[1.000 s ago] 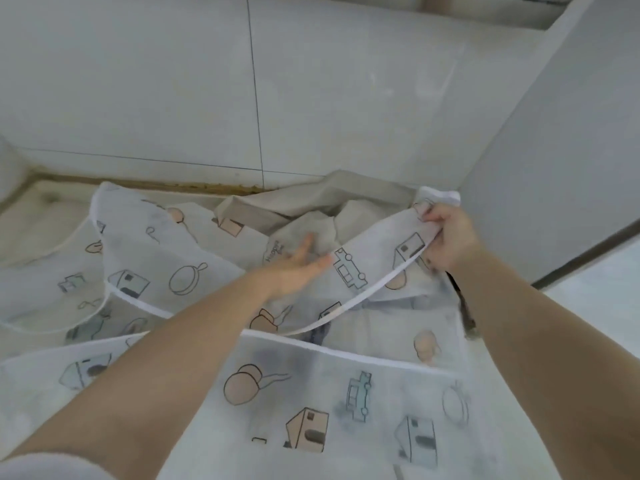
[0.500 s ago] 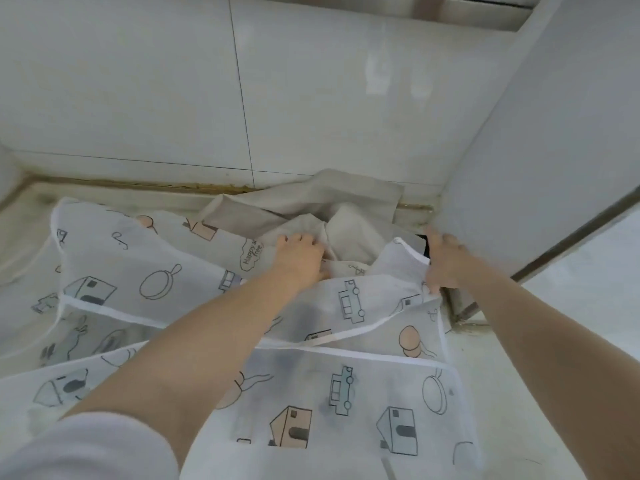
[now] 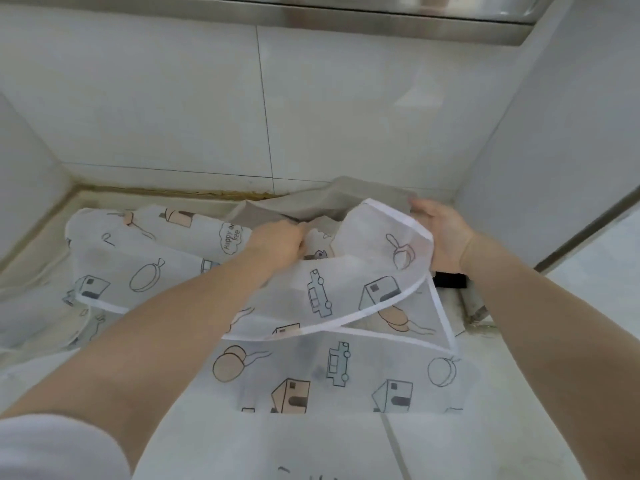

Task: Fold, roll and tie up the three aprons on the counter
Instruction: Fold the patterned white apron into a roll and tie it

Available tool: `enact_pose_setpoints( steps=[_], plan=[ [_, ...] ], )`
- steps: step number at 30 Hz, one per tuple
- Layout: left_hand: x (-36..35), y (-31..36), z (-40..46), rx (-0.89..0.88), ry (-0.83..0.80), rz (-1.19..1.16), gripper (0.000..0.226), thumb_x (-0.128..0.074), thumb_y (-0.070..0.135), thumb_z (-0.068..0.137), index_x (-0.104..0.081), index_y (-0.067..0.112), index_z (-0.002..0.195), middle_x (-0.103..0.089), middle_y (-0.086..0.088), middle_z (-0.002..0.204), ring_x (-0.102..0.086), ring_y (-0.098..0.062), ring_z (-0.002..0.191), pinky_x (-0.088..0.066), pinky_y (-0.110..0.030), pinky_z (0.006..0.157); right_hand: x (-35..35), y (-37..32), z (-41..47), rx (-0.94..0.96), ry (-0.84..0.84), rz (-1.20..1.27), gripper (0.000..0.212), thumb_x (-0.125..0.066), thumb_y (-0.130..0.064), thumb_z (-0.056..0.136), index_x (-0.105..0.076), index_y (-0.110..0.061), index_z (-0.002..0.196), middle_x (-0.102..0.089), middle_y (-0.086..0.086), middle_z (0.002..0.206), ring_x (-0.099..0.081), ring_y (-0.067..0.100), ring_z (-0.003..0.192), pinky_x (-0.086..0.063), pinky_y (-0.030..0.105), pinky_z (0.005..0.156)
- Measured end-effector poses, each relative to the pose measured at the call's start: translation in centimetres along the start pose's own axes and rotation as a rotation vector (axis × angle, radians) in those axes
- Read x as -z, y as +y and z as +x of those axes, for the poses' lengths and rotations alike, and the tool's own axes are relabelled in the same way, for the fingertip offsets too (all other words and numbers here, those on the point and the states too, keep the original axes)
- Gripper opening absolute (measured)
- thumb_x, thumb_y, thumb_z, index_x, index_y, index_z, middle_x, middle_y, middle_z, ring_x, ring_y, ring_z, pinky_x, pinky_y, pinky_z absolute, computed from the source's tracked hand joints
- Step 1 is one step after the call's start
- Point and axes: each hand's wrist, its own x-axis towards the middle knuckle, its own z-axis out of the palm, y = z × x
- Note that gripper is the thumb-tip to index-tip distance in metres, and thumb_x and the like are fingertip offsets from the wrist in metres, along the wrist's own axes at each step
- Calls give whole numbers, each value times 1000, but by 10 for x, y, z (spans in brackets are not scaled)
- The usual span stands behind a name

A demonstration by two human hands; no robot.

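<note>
A thin white apron (image 3: 332,299) printed with houses, cars and pans lies spread over the counter, its top part lifted off the surface. My right hand (image 3: 440,233) grips the apron's white-bound upper edge at the far right. My left hand (image 3: 280,240) has its fingers curled into the cloth at the middle, where the printed apron meets a plain beige apron (image 3: 346,202) bunched against the back wall. More printed cloth (image 3: 41,306) lies crumpled at the left; I cannot tell whether it is a separate apron.
The counter (image 3: 519,427) sits in a tiled corner, with a white wall (image 3: 346,98) behind and a white panel (image 3: 554,150) close on the right. A small black object (image 3: 450,280) lies under my right wrist. A metal ledge (image 3: 381,12) runs overhead.
My right hand has lifted the apron's upper edge up and back toward the wall. My left hand has moved a little further in and curled into the cloth by the beige apron.
</note>
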Motion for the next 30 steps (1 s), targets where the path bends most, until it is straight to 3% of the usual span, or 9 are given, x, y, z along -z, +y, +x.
enact_pose_setpoints(
  steps=[3,7,12,16,19,22,24,26,30],
  plan=[
    [-2,-3,-3,39,-23,30,22,-41,20,93,-57,13,107,-62,-12,105,-60,-32,95,-39,-30,65,-20,-1,-4,-73,42,-404,28,-43,-17,98,-62,-13,78,-67,2,62,-64,11,49,-49,21,52],
    [-9,-26,-4,151,-108,38,25,-41,10,94,-63,11,105,-65,-10,103,-61,-28,93,-42,-31,66,-5,5,-4,244,290,-827,20,-58,-2,89,-69,-17,83,-68,-2,82,-61,12,75,-50,29,79],
    [-7,-23,-3,165,-55,16,28,-35,14,99,-61,11,109,-61,-9,103,-57,-27,94,-37,-28,67,17,17,8,354,761,-445,19,-56,-4,86,-65,-10,70,-60,4,61,-48,10,59,-43,28,65],
    [-8,-18,-4,168,-31,-10,29,-30,16,100,-50,8,119,-60,-17,110,-58,-33,99,-39,-33,72,21,11,10,106,682,-125,37,-45,-34,98,-61,-2,87,-69,12,77,-54,22,83,-46,21,54],
    [-9,-17,-10,186,-56,10,31,-29,16,100,-42,5,126,-58,-16,104,-57,-30,91,-36,-31,66,39,9,-15,76,390,21,66,-40,-66,87,-60,-12,117,-69,11,108,-64,28,101,-49,42,90],
    [-4,-12,-10,224,-87,-29,28,-33,10,97,-46,3,121,-57,-13,95,-56,-26,84,-41,-30,63,39,14,-22,206,288,-503,64,-71,-21,82,-40,-17,137,-57,6,127,-56,23,115,-45,36,96],
    [-1,-13,-7,213,-16,-64,26,-35,15,98,-54,5,114,-60,-12,94,-58,-27,85,-47,-33,68,33,14,-19,264,321,-782,63,-66,2,81,-39,-13,136,-55,10,121,-57,18,101,-45,20,84],
    [2,-16,-5,178,86,-133,32,-30,27,99,-56,9,104,-60,-10,85,-55,-25,78,-48,-33,67,31,15,-13,346,497,-953,57,-55,4,87,-38,-15,138,-54,8,109,-54,14,85,-39,12,68],
    [8,-15,-7,140,199,-207,31,-33,35,97,-46,10,84,-47,-4,65,-48,-27,69,-33,-30,54,35,22,2,568,996,-765,38,-39,9,85,-58,-5,115,-62,19,108,-57,31,99,-39,26,75]
  ],
)
